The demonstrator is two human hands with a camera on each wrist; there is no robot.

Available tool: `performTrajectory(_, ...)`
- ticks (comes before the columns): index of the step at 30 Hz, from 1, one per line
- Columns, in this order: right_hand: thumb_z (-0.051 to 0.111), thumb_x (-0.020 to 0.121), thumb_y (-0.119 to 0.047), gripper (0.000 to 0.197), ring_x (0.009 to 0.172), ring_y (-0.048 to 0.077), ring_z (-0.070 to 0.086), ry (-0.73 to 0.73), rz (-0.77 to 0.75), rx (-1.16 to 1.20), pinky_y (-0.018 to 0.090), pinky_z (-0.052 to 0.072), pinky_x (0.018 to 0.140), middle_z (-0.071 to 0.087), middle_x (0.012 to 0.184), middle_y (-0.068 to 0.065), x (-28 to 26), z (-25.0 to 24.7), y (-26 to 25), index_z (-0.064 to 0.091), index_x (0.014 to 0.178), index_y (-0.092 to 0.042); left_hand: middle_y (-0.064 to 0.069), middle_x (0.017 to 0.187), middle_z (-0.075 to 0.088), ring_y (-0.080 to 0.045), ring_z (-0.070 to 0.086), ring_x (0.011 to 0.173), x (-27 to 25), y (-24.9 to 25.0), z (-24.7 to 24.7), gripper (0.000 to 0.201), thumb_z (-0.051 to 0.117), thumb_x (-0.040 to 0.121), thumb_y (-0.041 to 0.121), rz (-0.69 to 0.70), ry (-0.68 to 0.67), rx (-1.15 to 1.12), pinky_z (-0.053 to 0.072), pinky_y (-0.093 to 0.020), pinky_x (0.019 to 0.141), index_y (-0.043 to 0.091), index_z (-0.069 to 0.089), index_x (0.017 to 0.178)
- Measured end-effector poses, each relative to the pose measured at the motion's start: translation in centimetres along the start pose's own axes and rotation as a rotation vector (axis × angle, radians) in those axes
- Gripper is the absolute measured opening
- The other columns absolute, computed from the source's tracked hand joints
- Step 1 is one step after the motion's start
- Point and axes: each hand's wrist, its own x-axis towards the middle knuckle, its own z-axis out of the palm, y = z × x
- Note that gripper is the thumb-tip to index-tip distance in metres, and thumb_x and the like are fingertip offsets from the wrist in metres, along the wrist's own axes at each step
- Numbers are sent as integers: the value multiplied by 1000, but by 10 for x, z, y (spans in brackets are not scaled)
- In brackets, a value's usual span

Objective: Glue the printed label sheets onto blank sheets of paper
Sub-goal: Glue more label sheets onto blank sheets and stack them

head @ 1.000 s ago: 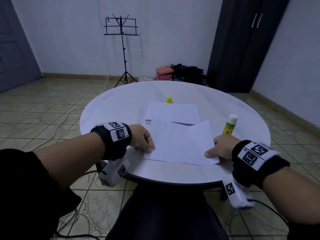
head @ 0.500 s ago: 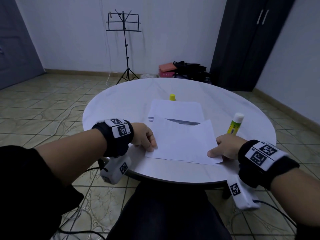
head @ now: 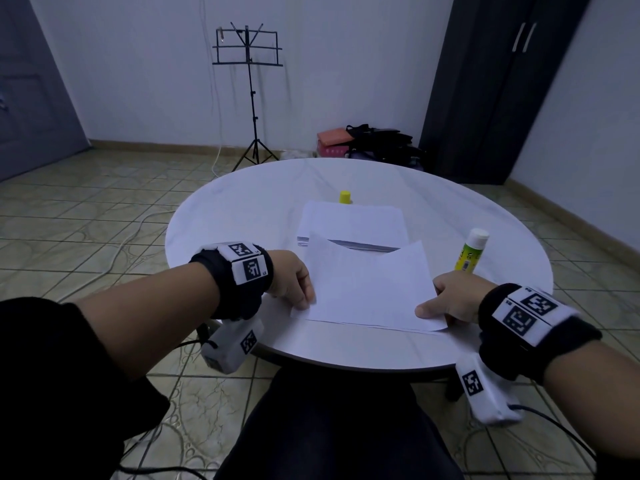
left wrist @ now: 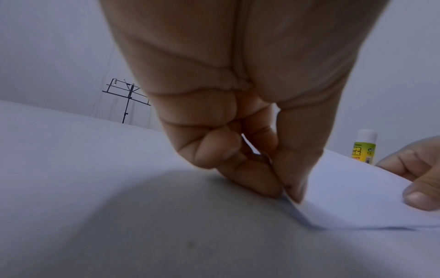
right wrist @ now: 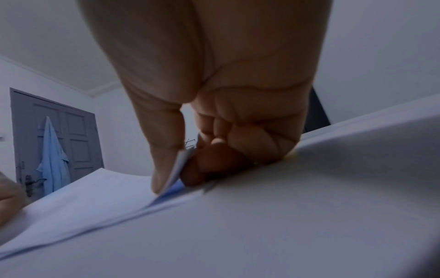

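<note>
I sit at a round white table [head: 242, 216] on a tiled floor. Behind it stand a dark wardrobe [head: 498, 81] at the far right and a black music stand [head: 250, 53] against the wall, with a heap of bags [head: 377, 140] on the floor between them.

On the table before me lies a white sheet [head: 370, 289], its far edge bowed upward, resting on another sheet whose edge shows just under its near side. Beyond it, partly covered by that raised edge, sits a stack of sheets [head: 349, 220] with dark printed lines along its near side; the print is too small for me to read.

My left hand [head: 291, 278] pinches the near-left corner of the top sheet between thumb and curled forefinger, the fingertips [left wrist: 266, 188] pressed together on the paper's edge. My right hand [head: 450, 296] pinches the near-right corner the same way, thumb on top and fingers curled beneath, lifting that corner slightly off the sheet below.

A glue stick [head: 472, 251] stands upright just beyond my right hand, white cap on, with a yellow-green label; it carries small printed marks, but I cannot make out the brand. A small yellow cap [head: 345, 197] sits at the far edge of the stack.

Both my wrists wear black bands with square black-and-white coded markers.
</note>
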Motion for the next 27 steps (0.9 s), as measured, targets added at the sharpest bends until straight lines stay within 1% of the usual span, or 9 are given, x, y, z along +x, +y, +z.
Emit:
performTrajectory(2,73,82,-25,28,62,10,50,-2,-1,4,20,34,52,56,68,-4,-1,-1,1,53,65,-16,8,76,60,-12,52,79,1,1,0,22,75,78,11,-5,-4,13,42,-20,68,29,64,71)
performTrajectory(6,74,81,-24,29,61,11,50,-7,-5,10,20,35,53,55,67,-3,-2,-1,2,51,65,-16,6,77,61,-12,51,79,2,1,0,21,76,77,12,-7,1,25,42,-21,68,29,65,70)
performTrajectory(10,74,81,-25,30,62,10,49,5,-18,-6,20,35,54,54,68,-4,-2,-1,2,50,64,-17,5,78,60,-9,47,68,2,1,0,21,76,77,13,-7,1,40,38,-15,53,30,65,71)
performTrajectory(12,73,81,-25,31,63,10,49,8,-20,-23,20,36,54,53,68,-5,-2,0,2,49,63,-17,5,79,60,-10,47,68,2,1,0,21,76,77,13,-6,1,43,37,-14,51,30,65,71)
performTrajectory(15,73,81,-26,28,69,13,52,1,-18,-28,20,37,57,55,71,-4,0,0,1,51,66,-17,8,74,60,-6,46,61,2,1,0,20,76,78,13,-5,-1,45,36,-12,49,29,65,73)
performTrajectory(19,74,81,-27,28,71,14,52,-1,-15,-34,20,37,57,55,71,-4,-1,0,2,51,66,-16,6,77,61,-8,47,64,4,1,-1,20,76,78,13,-3,-3,52,37,-12,49,30,65,73)
performTrajectory(23,74,81,-25,22,82,19,56,4,-19,-13,22,40,62,58,76,-3,-2,1,2,56,72,-15,3,82,61,-10,47,70,5,0,-1,20,76,78,14,-7,-8,58,37,-13,50,30,66,74)
performTrajectory(25,73,81,-24,18,82,18,55,14,-20,-12,19,38,61,59,79,-2,-4,1,2,58,78,-14,4,79,60,-9,47,67,5,0,-1,20,76,78,13,-7,-10,61,37,-12,50,30,66,74)
performTrajectory(27,73,81,-24,19,77,15,54,18,-13,-11,19,37,59,58,79,-2,-4,2,1,57,78,-13,4,78,60,-6,46,58,6,1,-1,19,76,78,12,-9,-7,65,38,-12,49,29,67,75)
